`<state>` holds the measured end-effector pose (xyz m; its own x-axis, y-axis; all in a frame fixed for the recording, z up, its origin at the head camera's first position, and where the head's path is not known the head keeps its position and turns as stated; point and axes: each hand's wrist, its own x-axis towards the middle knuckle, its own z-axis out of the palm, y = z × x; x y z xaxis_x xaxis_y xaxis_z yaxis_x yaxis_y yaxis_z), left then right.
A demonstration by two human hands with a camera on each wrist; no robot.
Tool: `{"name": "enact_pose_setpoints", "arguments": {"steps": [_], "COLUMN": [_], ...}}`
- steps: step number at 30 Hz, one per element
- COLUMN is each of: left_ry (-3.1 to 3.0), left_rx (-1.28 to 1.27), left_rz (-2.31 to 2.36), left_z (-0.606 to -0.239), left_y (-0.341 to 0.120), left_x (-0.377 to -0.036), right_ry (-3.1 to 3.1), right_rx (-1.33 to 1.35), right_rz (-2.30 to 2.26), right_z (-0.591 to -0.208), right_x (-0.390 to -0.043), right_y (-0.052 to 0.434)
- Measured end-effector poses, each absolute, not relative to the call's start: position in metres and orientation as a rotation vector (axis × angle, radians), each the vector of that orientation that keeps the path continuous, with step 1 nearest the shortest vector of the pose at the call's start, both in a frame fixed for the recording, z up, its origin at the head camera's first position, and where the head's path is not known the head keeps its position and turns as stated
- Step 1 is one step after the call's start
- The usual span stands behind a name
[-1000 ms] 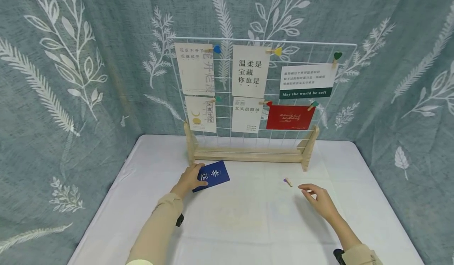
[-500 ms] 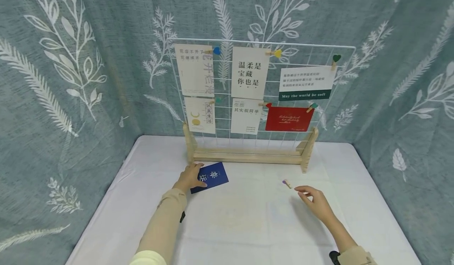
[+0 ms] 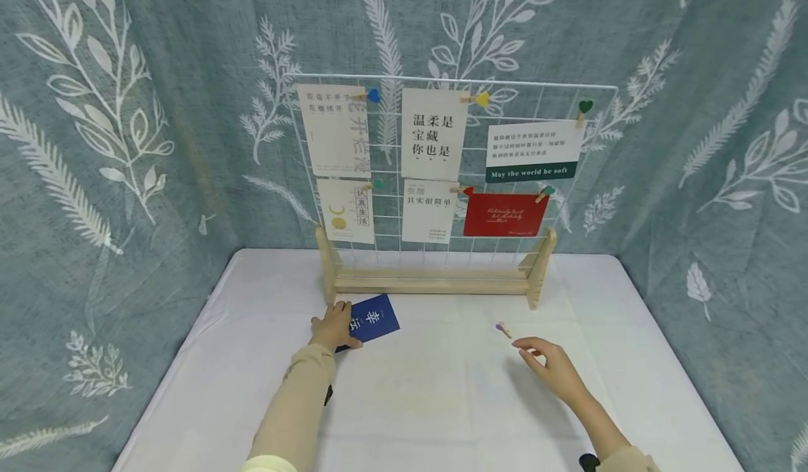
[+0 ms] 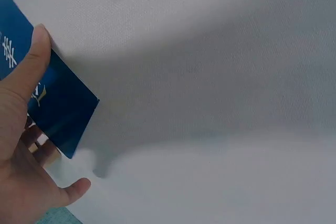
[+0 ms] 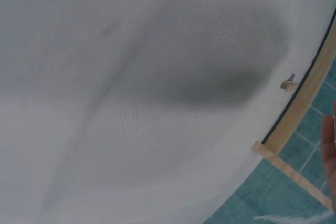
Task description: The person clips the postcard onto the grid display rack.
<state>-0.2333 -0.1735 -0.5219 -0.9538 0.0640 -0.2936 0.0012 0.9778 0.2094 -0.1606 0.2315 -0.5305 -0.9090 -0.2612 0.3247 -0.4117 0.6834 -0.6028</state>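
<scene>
A dark blue card (image 3: 376, 318) with white characters lies on the white tablecloth, in front of the left foot of the stand. My left hand (image 3: 331, 325) pinches its near-left edge. In the left wrist view the thumb (image 4: 25, 72) lies on top of the blue card (image 4: 60, 111), fingers showing under its edge. A small wooden clip (image 3: 503, 329) with a purple heart lies right of centre. My right hand (image 3: 541, 360) hovers just behind it, fingers loosely extended and holding nothing. The right wrist view shows the clip (image 5: 287, 82) far off.
A white wire grid (image 3: 587, 149) in a wooden stand (image 3: 435, 282) stands upright at the back of the table (image 3: 252, 388). Several cards hang on it from heart clips, among them a red card (image 3: 505, 214). Leaf-print curtains close in all sides.
My right hand has crept left, closer to the purple-heart clip. My left hand keeps its hold on the blue card in about the same place. The head view has shifted slightly.
</scene>
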Motion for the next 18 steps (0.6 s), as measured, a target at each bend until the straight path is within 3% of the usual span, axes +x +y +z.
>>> {"name": "enact_pose_setpoints", "arguments": {"steps": [7, 14, 18], "left_ry": [2.833, 2.907, 2.878], "left_rx": [-0.016, -0.086, -0.149], "left_rz": [0.298, 0.23, 0.212], "left_z": [-0.518, -0.561, -0.542], "left_y": [-0.168, -0.178, -0.167], "left_x": [-0.23, -0.245, -0.235], "right_ry": [-2.685, -2.731, -2.737], "right_rx": [0.488, 0.563, 0.573], "right_rz": [1.054, 1.1, 1.093], "right_z": [-0.541, -0.545, -0.543], "right_x": [-0.16, -0.161, -0.161], "right_y": [0.23, 0.214, 0.208]}}
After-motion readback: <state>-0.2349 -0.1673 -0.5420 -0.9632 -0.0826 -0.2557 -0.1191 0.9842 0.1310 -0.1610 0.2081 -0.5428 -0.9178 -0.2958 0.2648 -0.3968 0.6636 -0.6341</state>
